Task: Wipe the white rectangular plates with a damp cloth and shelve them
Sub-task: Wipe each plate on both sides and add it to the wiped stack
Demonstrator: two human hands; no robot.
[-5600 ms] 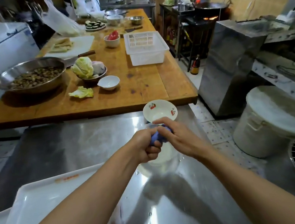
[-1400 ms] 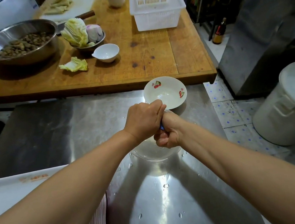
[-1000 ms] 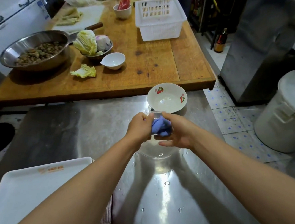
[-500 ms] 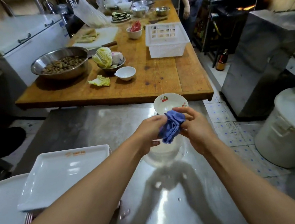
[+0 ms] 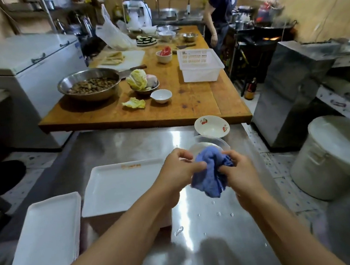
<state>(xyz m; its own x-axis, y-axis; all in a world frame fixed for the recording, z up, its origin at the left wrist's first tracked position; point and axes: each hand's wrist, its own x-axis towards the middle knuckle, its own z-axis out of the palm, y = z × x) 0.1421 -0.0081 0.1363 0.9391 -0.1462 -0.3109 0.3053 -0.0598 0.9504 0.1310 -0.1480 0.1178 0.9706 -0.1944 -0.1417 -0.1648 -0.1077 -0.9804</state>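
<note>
**Cloth bunched in both hands, plates waiting to the left**

Both hands clamp on the crumpled blue damp cloth (image 5: 211,173): the left hand (image 5: 180,171) pinches its left edge with curled fingers, and the right hand (image 5: 239,174) grips its right side, fingers wrapped into the folds. The cloth hangs between them, above the stainless steel counter (image 5: 204,234), where scattered water drops lie just below the grip.

Directly beyond the grip sits a clear plastic bowl (image 5: 209,144), partly hidden by the cloth; whether it holds water I cannot tell. Just past it stands a white bowl printed with red cherries (image 5: 211,126), which looks empty.

The task's things lie to the left of the grip. The nearer white rectangular plate (image 5: 119,186) rests just beside the left hand, its long axis running left to right; it sits raised on something I cannot make out. Further left and nearer the body lies a stack of white rectangular plates (image 5: 44,238), long axis running away from the body. The left hand is nearer to both, so it would likely steady a plate while the right wipes.

Farther out, a wooden table (image 5: 199,107) carries a steel basin (image 5: 90,85) of brown food, and a white plastic basket (image 5: 200,64). No shelf is identifiable.
</note>
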